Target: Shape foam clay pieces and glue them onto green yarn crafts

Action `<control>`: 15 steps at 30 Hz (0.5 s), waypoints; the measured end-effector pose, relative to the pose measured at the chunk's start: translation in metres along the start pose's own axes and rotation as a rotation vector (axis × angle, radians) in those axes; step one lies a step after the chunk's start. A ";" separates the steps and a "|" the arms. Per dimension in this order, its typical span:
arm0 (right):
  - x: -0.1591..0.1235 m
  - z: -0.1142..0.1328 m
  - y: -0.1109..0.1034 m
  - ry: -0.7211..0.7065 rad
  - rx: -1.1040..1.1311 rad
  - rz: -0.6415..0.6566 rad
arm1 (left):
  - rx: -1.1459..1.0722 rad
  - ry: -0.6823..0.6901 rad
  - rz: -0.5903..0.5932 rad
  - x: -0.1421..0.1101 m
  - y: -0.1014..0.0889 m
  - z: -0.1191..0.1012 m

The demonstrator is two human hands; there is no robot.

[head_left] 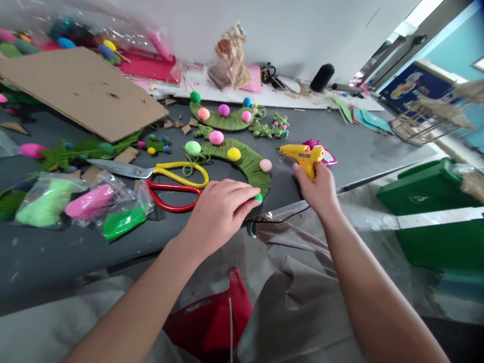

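My left hand (223, 209) pinches a small green ball (258, 197) at the near end of a crescent wrapped in green yarn (254, 164). Mint, pink, yellow and pale pink balls sit along that crescent. In my right hand (319, 186) is a yellow glue gun (304, 155), its nozzle pointing left above the table. Just left of my left hand lie scissors (177, 189) with one yellow and one red handle. A second green crescent (227, 121) with coloured balls rests behind the first. Whether the green ball touches the yarn is hard to make out.
A cardboard sheet (83, 91) covers the table's back left. Clear bags of light green (47, 201), pink (91, 201) and green material (124, 222) lie front left. A purple packet (321, 151) is behind the glue gun. Green bins (419, 186) stand right of the table edge.
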State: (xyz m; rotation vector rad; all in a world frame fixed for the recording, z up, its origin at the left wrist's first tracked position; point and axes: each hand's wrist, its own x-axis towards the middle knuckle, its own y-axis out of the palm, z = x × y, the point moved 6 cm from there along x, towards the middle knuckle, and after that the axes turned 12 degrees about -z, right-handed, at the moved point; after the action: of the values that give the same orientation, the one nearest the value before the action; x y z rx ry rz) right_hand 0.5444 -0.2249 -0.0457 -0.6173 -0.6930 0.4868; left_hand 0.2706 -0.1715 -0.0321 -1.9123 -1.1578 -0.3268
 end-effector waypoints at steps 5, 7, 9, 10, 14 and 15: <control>-0.005 -0.001 -0.010 0.004 0.065 -0.010 | -0.024 -0.024 -0.076 -0.002 -0.013 -0.003; -0.010 0.001 -0.022 0.028 0.105 -0.064 | -0.028 -0.033 -0.115 -0.004 -0.024 -0.005; -0.016 0.007 -0.039 0.037 0.171 -0.189 | -0.023 -0.039 -0.150 -0.008 -0.038 -0.005; -0.019 0.013 -0.049 0.023 0.214 -0.281 | -0.014 -0.045 -0.169 -0.010 -0.046 -0.005; -0.035 0.047 -0.063 -0.077 0.271 -0.388 | 0.069 -0.123 -0.240 -0.022 -0.085 0.000; -0.039 0.056 -0.057 -0.092 0.259 -0.304 | 0.096 -0.148 -0.250 -0.026 -0.095 0.003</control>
State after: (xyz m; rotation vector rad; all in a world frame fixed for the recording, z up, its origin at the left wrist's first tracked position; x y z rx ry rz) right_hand 0.4904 -0.2690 0.0096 -0.2412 -0.7811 0.3152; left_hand 0.1781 -0.1650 0.0017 -1.7336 -1.4890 -0.2614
